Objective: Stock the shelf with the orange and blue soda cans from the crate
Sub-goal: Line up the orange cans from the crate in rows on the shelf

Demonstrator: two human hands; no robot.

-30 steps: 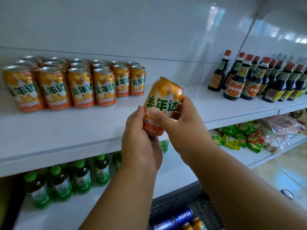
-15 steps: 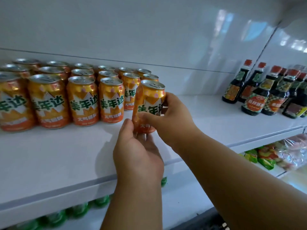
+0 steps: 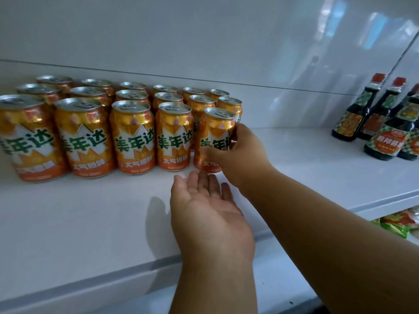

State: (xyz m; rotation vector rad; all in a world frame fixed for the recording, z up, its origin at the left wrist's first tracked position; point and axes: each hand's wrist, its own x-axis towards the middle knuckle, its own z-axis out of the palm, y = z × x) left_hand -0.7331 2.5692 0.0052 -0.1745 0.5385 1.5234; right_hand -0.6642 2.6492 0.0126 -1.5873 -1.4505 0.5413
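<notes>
An orange soda can (image 3: 215, 130) stands upright on the white shelf (image 3: 90, 214), at the right end of the front row of several orange cans (image 3: 133, 137). My right hand (image 3: 240, 155) grips that can from its right side, fingers curled round it. In front of the can, my left hand (image 3: 208, 214) hovers low over the shelf with straight fingers, holding nothing. The crate and the blue cans are out of view.
Dark sauce bottles (image 3: 383, 123) with red caps stand at the shelf's right end. Bare shelf lies between them and the cans. Green and orange snack packets (image 3: 399, 223) show on a lower shelf at the right edge.
The orange can went from mid-air in both hands down onto the shelf beside the front row. My left hand let go of it and opened; my right hand keeps its grip.
</notes>
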